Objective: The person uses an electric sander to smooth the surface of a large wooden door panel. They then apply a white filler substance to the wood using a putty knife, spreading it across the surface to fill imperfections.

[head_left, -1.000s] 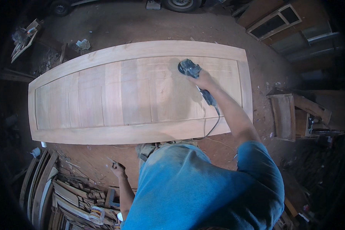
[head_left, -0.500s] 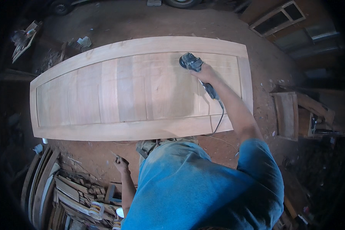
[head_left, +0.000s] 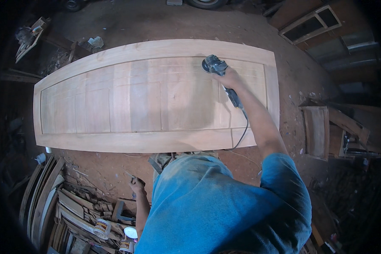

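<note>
Grip: right hand (head_left: 229, 78) wrapped around sander (head_left: 213, 65), pad flat on door panel (head_left: 156, 97) near its far right corner. Left hand (head_left: 136, 184) hangs off the door, apparently loosely curled, empty. Keep pad level, pressure light, cord (head_left: 240, 135) trailing clear.

1. Sander (head_left: 214, 65) now farther out on the door (head_left: 148, 101), at the seam between panel and far rail; a second ago it sat nearer, on the right panel.
2. Right hand (head_left: 228, 78) has gone out with it, arm stretched longer across the door.
3. Cord (head_left: 242, 129) now trails over the near rail; earlier its loop lay farther out on the panel.
4. Left hand (head_left: 136, 185) has dropped lower beside the body, off the door.
</note>
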